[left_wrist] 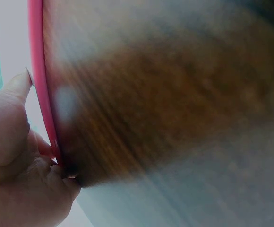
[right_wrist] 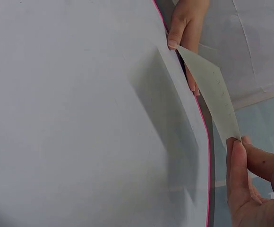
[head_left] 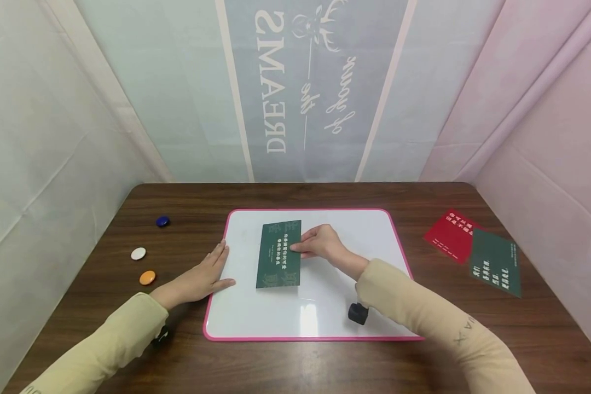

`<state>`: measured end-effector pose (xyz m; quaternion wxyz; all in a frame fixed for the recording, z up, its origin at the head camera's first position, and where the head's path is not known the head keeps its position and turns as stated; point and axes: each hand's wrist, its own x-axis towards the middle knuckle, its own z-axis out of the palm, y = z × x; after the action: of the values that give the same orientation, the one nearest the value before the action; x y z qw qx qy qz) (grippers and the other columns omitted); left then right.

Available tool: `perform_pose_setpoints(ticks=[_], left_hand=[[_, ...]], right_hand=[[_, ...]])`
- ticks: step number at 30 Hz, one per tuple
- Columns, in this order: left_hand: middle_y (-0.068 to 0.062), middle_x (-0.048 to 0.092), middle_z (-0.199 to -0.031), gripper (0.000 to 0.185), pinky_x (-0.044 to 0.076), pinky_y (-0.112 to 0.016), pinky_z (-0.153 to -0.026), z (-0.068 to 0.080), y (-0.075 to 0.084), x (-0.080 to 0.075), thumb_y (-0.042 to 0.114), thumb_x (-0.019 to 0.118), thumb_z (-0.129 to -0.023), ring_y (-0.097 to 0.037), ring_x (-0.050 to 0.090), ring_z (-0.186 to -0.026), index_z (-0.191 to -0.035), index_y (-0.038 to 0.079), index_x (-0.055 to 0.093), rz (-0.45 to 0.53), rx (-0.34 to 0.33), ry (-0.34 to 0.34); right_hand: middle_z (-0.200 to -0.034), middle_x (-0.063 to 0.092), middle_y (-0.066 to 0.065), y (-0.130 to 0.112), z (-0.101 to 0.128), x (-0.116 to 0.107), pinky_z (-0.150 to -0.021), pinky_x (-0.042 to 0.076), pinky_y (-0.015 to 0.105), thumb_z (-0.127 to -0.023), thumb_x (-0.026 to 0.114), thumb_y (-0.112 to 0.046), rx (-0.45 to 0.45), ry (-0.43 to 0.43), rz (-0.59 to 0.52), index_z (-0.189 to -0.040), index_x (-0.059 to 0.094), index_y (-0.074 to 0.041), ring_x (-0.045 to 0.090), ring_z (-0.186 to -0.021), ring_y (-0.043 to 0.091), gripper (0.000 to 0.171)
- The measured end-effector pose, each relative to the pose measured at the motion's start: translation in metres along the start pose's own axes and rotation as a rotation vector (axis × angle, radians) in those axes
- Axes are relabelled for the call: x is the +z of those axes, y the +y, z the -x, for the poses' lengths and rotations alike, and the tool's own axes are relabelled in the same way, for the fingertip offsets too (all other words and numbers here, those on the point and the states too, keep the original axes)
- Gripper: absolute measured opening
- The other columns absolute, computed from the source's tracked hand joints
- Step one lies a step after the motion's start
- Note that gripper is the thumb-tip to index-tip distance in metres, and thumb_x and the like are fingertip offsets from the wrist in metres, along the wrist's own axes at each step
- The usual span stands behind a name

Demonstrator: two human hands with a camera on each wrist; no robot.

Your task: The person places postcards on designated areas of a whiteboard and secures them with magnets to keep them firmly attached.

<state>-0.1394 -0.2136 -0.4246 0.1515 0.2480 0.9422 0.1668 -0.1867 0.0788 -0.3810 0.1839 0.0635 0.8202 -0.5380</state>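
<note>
A dark green card (head_left: 270, 257) with pale lettering is pinched at its right edge between the thumb and fingers of my right hand (head_left: 327, 244). It is raised over a whiteboard (head_left: 256, 317) with a pink rim, and the right wrist view shows the card's pale back (right_wrist: 215, 92) tilted above its shadow on the board. My left hand (head_left: 202, 279) rests at the board's left edge, fingers stretched along the rim and thumb over the white surface. The left wrist view shows that hand (left_wrist: 9, 161) against the pink rim (left_wrist: 40, 85).
Blue (head_left: 162, 221), white (head_left: 138, 253) and orange (head_left: 147, 277) round pieces lie on the brown table (head_left: 192, 200) at the left. To the right, a red card (head_left: 450, 238) is partly overlapped by another green card (head_left: 494, 265). A black block (head_left: 358, 313) shows below the right sleeve.
</note>
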Motion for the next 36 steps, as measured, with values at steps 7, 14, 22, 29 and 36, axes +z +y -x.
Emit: perform_pose_setpoints(ticks=[7, 14, 22, 29, 36], left_hand=[[-0.024, -0.001, -0.15, 0.089, 0.016, -0.051, -0.107, 0.0, 0.001, 0.003, 0.049, 0.05, -0.089, -0.038, 0.005, -0.137, -0.141, -0.01, 0.009, -0.01, -0.016, 0.003], [-0.023, 0.0, -0.15, 0.089, 0.016, -0.05, -0.107, 0.001, 0.002, 0.006, 0.05, 0.05, -0.088, -0.037, 0.005, -0.137, -0.142, -0.009, 0.009, -0.014, -0.019, 0.02], [-0.024, 0.0, -0.15, 0.089, 0.017, -0.05, -0.107, 0.001, 0.003, 0.01, 0.049, 0.051, -0.088, -0.038, 0.006, -0.137, -0.142, -0.009, 0.01, -0.022, -0.021, 0.034], [-0.024, 0.0, -0.15, 0.089, 0.017, -0.05, -0.107, 0.003, 0.005, 0.013, 0.049, 0.051, -0.087, -0.038, 0.006, -0.137, -0.142, -0.009, 0.01, -0.02, -0.023, 0.04], [-0.023, 0.0, -0.15, 0.089, 0.017, -0.05, -0.107, 0.003, 0.006, 0.015, 0.049, 0.052, -0.087, -0.037, 0.006, -0.137, -0.142, -0.008, 0.01, -0.024, -0.026, 0.044]], right_hand=[[-0.073, 0.066, 0.011, 0.0, -0.003, 0.011, -0.06, 0.055, 0.029, -0.07, 0.078, -0.008, -0.004, -0.001, 0.015, -0.085, 0.063, 0.005, 0.063, -0.052, 0.012, 0.025], [-0.071, 0.066, 0.011, 0.002, -0.007, 0.02, -0.057, 0.054, 0.027, -0.07, 0.078, -0.01, -0.014, 0.0, 0.043, -0.084, 0.064, 0.004, 0.063, -0.051, 0.012, 0.024], [-0.07, 0.066, 0.011, 0.005, -0.008, 0.03, -0.053, 0.053, 0.025, -0.069, 0.079, -0.011, -0.015, 0.011, 0.081, -0.083, 0.064, 0.003, 0.062, -0.049, 0.013, 0.025], [-0.073, 0.064, 0.012, 0.005, -0.007, 0.036, -0.052, 0.053, 0.024, -0.072, 0.077, -0.009, -0.024, 0.005, 0.094, -0.089, 0.061, 0.004, 0.062, -0.048, 0.013, 0.027], [-0.081, 0.063, 0.014, 0.004, -0.004, 0.043, -0.054, 0.053, 0.024, -0.075, 0.073, -0.003, -0.039, -0.004, 0.09, -0.096, 0.058, 0.005, 0.062, -0.052, 0.013, 0.027]])
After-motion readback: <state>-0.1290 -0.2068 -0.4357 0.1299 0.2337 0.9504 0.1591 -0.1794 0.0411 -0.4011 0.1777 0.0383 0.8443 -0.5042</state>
